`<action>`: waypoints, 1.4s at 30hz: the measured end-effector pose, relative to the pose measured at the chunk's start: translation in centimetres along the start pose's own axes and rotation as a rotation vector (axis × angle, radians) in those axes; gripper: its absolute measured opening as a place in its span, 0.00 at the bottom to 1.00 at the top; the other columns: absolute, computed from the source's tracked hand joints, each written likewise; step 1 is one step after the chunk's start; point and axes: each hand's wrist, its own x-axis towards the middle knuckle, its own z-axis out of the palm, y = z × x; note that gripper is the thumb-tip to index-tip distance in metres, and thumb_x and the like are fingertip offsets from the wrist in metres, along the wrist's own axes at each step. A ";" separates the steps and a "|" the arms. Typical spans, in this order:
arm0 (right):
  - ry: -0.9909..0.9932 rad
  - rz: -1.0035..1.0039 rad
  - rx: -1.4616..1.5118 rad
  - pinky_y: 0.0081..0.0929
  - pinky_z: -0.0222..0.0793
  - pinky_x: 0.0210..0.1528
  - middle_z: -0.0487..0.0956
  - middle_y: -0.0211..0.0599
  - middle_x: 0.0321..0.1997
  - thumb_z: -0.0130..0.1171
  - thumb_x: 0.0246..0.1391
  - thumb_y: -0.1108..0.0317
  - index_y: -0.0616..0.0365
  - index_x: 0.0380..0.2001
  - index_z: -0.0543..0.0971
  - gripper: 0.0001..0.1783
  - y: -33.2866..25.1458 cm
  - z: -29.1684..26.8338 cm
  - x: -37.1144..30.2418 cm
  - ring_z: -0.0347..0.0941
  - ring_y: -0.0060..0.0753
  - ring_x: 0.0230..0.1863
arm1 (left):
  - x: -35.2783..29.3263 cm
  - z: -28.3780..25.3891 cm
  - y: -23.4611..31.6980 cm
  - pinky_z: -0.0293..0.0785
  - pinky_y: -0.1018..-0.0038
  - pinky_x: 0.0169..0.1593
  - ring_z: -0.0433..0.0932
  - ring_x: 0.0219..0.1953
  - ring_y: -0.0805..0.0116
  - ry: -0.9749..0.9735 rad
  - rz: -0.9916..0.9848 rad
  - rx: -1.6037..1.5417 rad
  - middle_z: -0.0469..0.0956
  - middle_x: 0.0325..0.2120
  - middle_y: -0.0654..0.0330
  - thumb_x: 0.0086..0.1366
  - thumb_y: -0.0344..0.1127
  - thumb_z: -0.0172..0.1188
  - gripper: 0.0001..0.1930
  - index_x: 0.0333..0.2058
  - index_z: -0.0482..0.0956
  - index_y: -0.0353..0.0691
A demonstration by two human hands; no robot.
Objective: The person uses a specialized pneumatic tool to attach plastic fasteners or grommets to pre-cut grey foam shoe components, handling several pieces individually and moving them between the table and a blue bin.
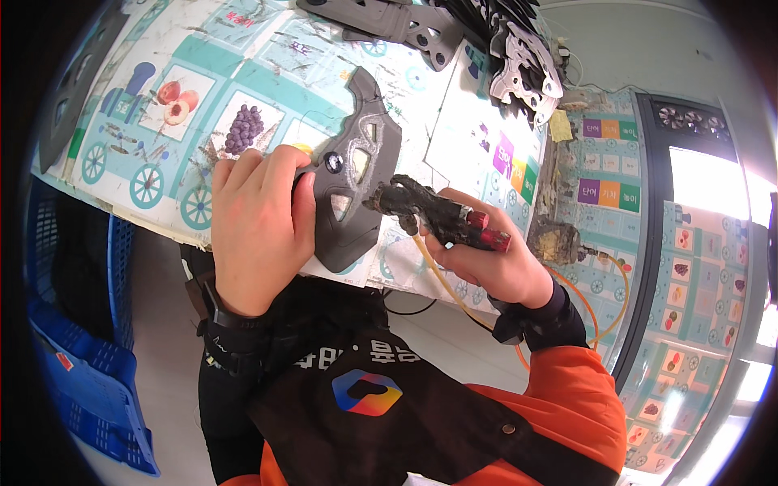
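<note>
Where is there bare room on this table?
Two patches of tabletop: between the left hand and the leftmost dark piece; between the held gray part and the pale stacked parts. The far side is crowded with dark pieces.

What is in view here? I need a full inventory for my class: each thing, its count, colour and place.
Curved part: one, dark grey, over the table, with cut-outs
Handheld tool: one, dark with red ends, right of the curved part
Hoses: several, yellow and orange, right
Other parts: count unclear, dark and silvery, far side and left edge of the table
Table covering: white and teal with pictures, under the work
Crates: apparently two, blue, left
Wall sheets: several, white and teal, right
Apron: one, black, bottom
Sleeve: one, orange, lower right
Left hand's fingers: on the curved part's left edge
Right hand's fingers: around the tool
</note>
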 end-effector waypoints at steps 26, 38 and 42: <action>-0.099 -0.296 -0.005 0.21 0.68 0.42 0.78 0.28 0.37 0.62 0.58 0.81 0.68 0.53 0.80 0.18 -1.9 1.8 -0.3 0.70 0.17 0.37 | -0.3 0.0 0.2 0.67 0.58 0.46 0.78 0.38 0.53 0.000 -0.011 0.002 0.82 0.34 0.58 0.68 0.26 0.65 0.08 0.44 0.78 0.40; -0.132 -0.248 -0.017 0.27 0.69 0.40 0.80 0.38 0.36 0.63 0.61 0.79 0.63 0.61 0.76 0.24 -1.1 1.6 -2.0 0.69 0.24 0.33 | 0.1 0.0 0.0 0.69 0.58 0.47 0.78 0.38 0.52 0.008 -0.021 -0.004 0.82 0.34 0.56 0.68 0.28 0.65 0.07 0.44 0.79 0.40; 0.033 -0.196 0.193 0.28 0.71 0.40 0.81 0.40 0.39 0.61 0.61 0.82 0.62 0.61 0.73 0.25 0.0 0.0 -5.0 0.73 0.24 0.33 | 0.0 -1.0 0.4 0.69 0.56 0.48 0.78 0.39 0.51 0.045 0.007 -0.043 0.82 0.35 0.56 0.71 0.30 0.65 0.05 0.43 0.79 0.42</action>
